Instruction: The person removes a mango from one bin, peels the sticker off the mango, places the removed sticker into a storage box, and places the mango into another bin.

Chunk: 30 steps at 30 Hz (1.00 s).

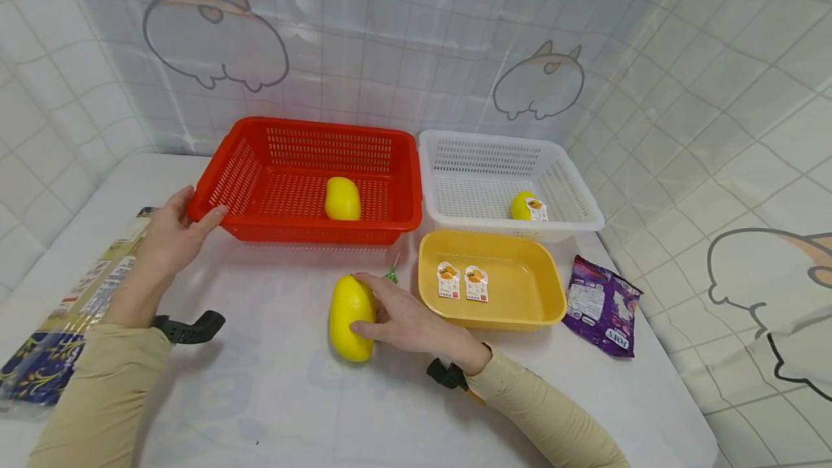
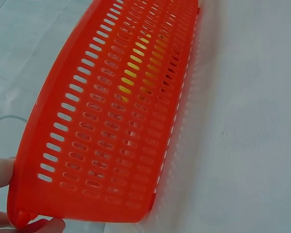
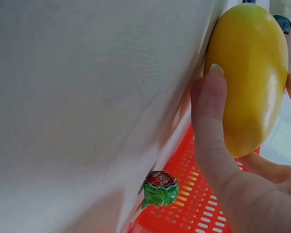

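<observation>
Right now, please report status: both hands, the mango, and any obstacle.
Left hand grips red basket corner. Right hand holds yellow mango on the table. Green lollipop lies just behind it, before the basket; nothing else blocks.

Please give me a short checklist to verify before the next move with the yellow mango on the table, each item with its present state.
1. Right hand has a grip on the smooth yellow mango-shaped fruit: ok, thumb and fingers wrap it in the right wrist view.
2. Fruit lifted off the white table: not ok, it seems to rest on the cloth.
3. Left hand steadies the red slotted plastic basket: ok, its fingers pinch the rim corner.
4. Room in the red basket: ok, only one yellow fruit lies inside.
5. Small green-wrapped lollipop clear of the fruit: ok, it lies apart, beside the basket.
6. Firmness of the grip: cannot tell.
</observation>
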### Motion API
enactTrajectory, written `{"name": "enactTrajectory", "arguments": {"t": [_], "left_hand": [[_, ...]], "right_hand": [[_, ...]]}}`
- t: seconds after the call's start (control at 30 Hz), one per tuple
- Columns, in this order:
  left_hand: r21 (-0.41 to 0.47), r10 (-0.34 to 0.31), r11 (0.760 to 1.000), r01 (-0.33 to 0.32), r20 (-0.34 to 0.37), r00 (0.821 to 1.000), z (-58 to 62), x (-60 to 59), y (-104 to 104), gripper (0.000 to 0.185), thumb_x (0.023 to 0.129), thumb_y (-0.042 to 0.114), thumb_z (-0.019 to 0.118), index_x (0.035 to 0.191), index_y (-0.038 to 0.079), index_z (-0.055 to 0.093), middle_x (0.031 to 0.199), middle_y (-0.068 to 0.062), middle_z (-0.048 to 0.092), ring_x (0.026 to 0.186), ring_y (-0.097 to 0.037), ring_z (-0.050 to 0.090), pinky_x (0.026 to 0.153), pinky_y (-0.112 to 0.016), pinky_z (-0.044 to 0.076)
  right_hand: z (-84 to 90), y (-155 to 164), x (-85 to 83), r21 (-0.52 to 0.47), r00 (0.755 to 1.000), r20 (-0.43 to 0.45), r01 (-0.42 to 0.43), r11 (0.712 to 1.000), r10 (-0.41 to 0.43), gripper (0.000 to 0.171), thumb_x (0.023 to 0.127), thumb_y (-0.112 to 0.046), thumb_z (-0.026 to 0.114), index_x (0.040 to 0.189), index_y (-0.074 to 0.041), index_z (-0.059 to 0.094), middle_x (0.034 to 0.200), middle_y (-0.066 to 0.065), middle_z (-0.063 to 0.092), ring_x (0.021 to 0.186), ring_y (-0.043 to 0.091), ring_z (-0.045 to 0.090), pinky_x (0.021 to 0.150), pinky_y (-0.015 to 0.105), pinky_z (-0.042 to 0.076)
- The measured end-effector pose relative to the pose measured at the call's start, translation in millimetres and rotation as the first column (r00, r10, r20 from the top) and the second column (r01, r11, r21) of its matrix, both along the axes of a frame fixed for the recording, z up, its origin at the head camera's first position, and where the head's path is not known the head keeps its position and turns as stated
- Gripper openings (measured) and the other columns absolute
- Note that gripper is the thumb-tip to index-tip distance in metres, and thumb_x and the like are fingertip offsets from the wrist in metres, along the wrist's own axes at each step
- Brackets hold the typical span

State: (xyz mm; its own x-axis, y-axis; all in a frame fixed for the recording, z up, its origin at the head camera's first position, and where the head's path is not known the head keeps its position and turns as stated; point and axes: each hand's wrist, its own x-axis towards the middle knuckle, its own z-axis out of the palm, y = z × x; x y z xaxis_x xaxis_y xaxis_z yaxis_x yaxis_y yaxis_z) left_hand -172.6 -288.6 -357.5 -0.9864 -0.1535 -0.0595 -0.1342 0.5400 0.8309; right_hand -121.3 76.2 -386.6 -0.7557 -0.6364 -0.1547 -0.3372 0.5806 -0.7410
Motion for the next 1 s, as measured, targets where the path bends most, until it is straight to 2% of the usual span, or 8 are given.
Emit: {"name": "enactTrajectory", "arguments": {"t": [0.1, 0.33, 0.47, 0.7, 1.0], "left_hand": [[0.059, -0.001, 0.998, 0.001, 0.007, 1.000, -0.8, 0.1, 0.6, 0.092, 0.101, 0.051, 0.045, 0.158, 0.004, -0.008, 0.163, -0.028, 0.012, 0.145, -0.048, 0.025, 0.113, -0.061, 0.029], [0.079, 0.011, 0.997, -0.013, 0.024, 1.000, -1.6, 0.4, 1.5, 0.093, 0.100, 0.054, 0.046, 0.159, 0.006, -0.009, 0.164, -0.026, 0.013, 0.144, -0.046, 0.027, 0.113, -0.059, 0.030], [0.086, 0.007, 0.996, -0.009, 0.026, 1.000, -1.7, 0.7, 0.8, 0.095, 0.099, 0.056, 0.046, 0.159, 0.007, -0.009, 0.164, -0.026, 0.013, 0.144, -0.046, 0.027, 0.113, -0.058, 0.029], [0.078, 0.002, 0.997, -0.004, 0.029, 1.000, -2.2, 1.2, -0.1, 0.097, 0.098, 0.058, 0.046, 0.159, 0.007, -0.009, 0.164, -0.026, 0.013, 0.144, -0.047, 0.027, 0.113, -0.060, 0.029], [0.072, 0.007, 0.997, -0.009, 0.028, 1.000, -3.0, 0.1, -0.3, 0.096, 0.098, 0.058, 0.046, 0.159, 0.007, -0.008, 0.164, -0.026, 0.014, 0.144, -0.047, 0.027, 0.113, -0.059, 0.030]], "right_hand": [[0.5, -0.1, 0.5, -0.012, 1.000, 0.005, -0.001, 1.000, 0.001, 0.076, 0.094, -0.039, 0.069, 0.156, -0.024, 0.029, 0.131, -0.006, 0.049, 0.100, 0.012, 0.053, 0.082, 0.021, 0.051], [0.2, 0.1, 1.6, -0.028, 1.000, 0.028, 0.002, 1.000, -0.001, 0.076, 0.093, -0.039, 0.070, 0.156, -0.027, 0.030, 0.115, -0.007, 0.056, 0.091, 0.014, 0.056, 0.074, 0.022, 0.052], [-0.7, 0.1, 2.5, -0.037, 1.000, 0.025, 0.004, 0.999, -0.003, 0.075, 0.092, -0.039, 0.071, 0.155, -0.029, 0.031, 0.118, -0.007, 0.056, 0.092, 0.013, 0.057, 0.076, 0.022, 0.053], [-1.0, -1.2, 4.8, -0.114, 0.998, 0.062, -0.005, 0.994, 0.012, 0.074, 0.092, -0.034, 0.073, 0.153, -0.030, 0.033, 0.128, -0.008, 0.056, 0.104, 0.013, 0.058, 0.090, 0.023, 0.055], [0.5, -3.0, 7.0, -0.146, 0.997, 0.072, -0.002, 0.989, 0.013, 0.075, 0.091, -0.028, 0.075, 0.153, -0.029, 0.034, 0.140, -0.008, 0.052, 0.109, 0.015, 0.056, 0.090, 0.018, 0.053]]}}
